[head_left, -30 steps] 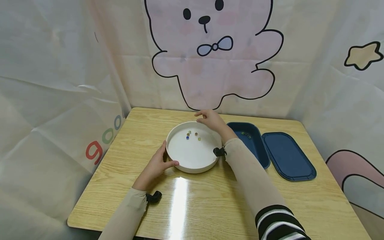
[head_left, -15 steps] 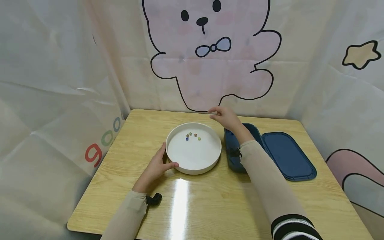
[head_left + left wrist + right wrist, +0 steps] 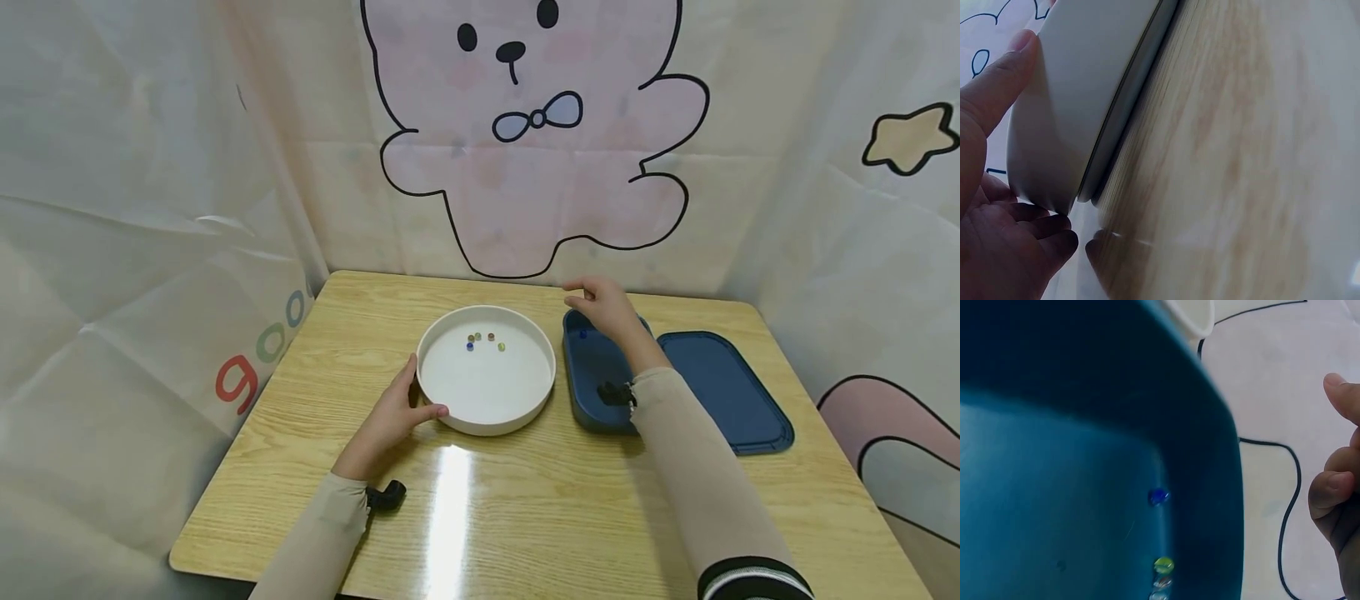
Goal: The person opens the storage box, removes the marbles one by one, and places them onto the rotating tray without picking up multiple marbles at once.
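My left hand [image 3: 390, 417] grips the near left side of a round white dish [image 3: 487, 387]. In the left wrist view its thumb lies against the dish wall and its fingers curl at the lower edge. Several small glass marbles [image 3: 491, 337] sit toward the back of the dish. My right hand [image 3: 609, 312] is over the far end of a deep blue box [image 3: 588, 367], thumb and index apart, other fingers loosely bent, nothing visible between them. Inside the box, the right wrist view has a blue marble [image 3: 1159, 497] and a yellow-green marble [image 3: 1164, 565] along the wall, with clear ones below.
A flat blue lid [image 3: 727, 392] lies right of the box, partly behind the right forearm. The dish and box stand close together on a wood-grain table [image 3: 525, 517]. A printed cloth [image 3: 525, 200] hangs behind the table's back edge.
My right hand has moved right, from above the dish's far rim to above the far end of the blue box. The left hand and the dish have stayed put.
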Demonstrator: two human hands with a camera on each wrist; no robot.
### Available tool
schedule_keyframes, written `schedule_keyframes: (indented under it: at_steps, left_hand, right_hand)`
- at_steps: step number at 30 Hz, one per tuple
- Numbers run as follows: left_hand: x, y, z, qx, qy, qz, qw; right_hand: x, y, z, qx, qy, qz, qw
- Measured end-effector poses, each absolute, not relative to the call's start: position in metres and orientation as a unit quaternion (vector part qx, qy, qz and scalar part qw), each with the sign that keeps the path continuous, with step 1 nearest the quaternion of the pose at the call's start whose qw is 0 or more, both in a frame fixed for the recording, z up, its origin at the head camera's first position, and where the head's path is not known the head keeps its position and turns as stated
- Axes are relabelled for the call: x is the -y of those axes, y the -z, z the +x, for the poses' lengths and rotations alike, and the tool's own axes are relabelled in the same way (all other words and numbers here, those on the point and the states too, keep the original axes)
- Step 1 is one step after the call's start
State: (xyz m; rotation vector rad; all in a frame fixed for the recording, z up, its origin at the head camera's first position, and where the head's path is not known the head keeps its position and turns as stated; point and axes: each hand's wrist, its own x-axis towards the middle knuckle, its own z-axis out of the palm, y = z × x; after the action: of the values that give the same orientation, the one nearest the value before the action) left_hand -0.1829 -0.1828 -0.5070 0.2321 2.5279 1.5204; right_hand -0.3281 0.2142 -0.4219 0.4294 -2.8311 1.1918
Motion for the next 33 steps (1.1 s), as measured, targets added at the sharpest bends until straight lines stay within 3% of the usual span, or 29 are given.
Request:
schedule_keyframes:
  at_steps: [10,33]
  left_hand:
    - [0.183,0.505,-0.183,-0.847,-0.517,0.082,0.089]
    - [0.181,0.506,-0.181,-0.845,-0.522,0.088,0.081]
  right_hand:
    - [-0.231,0.431,-0.328,0.913,-0.385,0.132,0.04]
    - [-0.255,0.46,-0.328,0.911,-0.406,0.07,0.008]
